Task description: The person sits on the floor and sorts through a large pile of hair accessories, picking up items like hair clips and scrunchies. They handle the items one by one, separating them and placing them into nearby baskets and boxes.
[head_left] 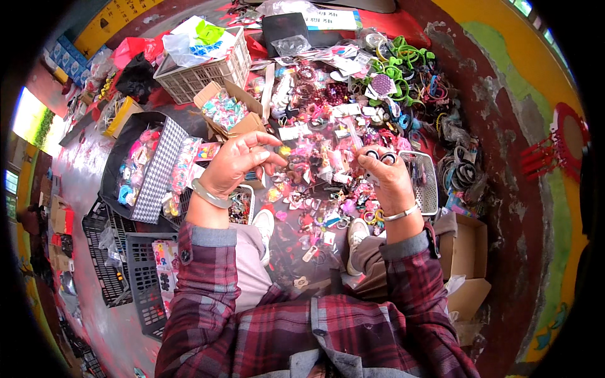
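My left hand (238,165) is raised over the left side of a heap of small hair accessories (324,151). Its fingers stretch to the right, slightly curled and apart, with nothing visible in them. On the other side of the heap, my right hand (392,186) is closed, thumb pressed against the bent fingers. A small thing with two black loops (380,156) sticks up from that grip; its exact kind cannot be made out. Under and between my hands lie pink, red and white hair clips, bows and hair ties, many in clear wrapping.
White plastic baskets (426,183) flank the heap. At left are a carton of wrapped trinkets (234,127), a black box with a houndstooth side (165,173) and black crates (142,302). A grey crate (183,85) stands behind, green headbands (406,60) far right, an open carton (463,255) near right.
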{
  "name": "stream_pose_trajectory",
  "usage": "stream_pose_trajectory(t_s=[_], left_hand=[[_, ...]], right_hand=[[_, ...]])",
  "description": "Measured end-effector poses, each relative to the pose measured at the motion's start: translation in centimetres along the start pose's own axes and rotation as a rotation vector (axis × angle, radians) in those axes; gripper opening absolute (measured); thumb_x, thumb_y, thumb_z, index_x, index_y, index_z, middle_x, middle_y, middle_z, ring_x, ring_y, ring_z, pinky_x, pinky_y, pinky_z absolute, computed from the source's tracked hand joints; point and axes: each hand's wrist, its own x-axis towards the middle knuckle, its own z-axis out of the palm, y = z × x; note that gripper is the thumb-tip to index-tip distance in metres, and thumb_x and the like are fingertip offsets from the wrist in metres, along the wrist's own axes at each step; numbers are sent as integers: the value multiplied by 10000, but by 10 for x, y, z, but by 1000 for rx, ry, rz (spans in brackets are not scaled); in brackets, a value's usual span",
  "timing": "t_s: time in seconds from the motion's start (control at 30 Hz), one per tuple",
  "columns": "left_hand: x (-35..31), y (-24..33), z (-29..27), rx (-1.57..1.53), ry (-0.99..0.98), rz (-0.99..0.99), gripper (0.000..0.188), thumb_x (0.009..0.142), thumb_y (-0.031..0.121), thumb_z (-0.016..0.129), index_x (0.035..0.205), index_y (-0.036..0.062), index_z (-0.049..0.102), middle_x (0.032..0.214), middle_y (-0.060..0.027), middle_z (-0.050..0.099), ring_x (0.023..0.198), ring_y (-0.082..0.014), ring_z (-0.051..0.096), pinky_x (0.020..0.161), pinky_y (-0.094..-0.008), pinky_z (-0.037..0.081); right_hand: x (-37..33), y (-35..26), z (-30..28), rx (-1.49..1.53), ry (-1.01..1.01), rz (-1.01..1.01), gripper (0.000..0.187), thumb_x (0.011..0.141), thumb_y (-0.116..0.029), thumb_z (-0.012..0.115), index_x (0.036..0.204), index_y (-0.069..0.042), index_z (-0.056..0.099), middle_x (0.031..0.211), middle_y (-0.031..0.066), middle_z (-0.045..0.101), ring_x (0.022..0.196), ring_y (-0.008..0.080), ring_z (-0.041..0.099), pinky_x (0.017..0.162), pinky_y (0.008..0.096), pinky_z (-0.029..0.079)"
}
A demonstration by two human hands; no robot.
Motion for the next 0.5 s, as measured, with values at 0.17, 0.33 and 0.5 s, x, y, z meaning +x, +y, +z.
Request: stream_pose_trajectory(t_s=[0.17, 0.33, 0.5], left_hand=[[3, -6, -4, 190, -62, 2, 359, 800, 139, 592, 1125, 14, 504, 1034, -100, 616, 839, -94, 585, 621, -182, 439], [16, -14, 11, 575, -70, 356, 494, 772, 149, 636, 1224, 39, 469, 1235, -92, 497, 1155, -174, 451, 953, -309, 353], [22, -17, 31, 60, -178, 30, 515, 812, 179, 611, 1263, 14, 423, 1254, -63, 461, 1105, -144, 451, 920, -300, 372]], right_hand=[[1, -2, 2, -299, -23, -375, 125, 730, 71, 582, 807, -18, 625, 792, 26, 601, 740, 114, 539, 672, 234, 418], [0, -6, 7, -618, -124, -618, 184, 672, 107, 566, 797, -19, 613, 802, 51, 589, 783, 169, 555, 723, 264, 433], [0, -5, 10, -521, -212, -591, 226, 645, 117, 549, 799, -33, 617, 815, 52, 588, 803, 172, 554, 732, 272, 434]])
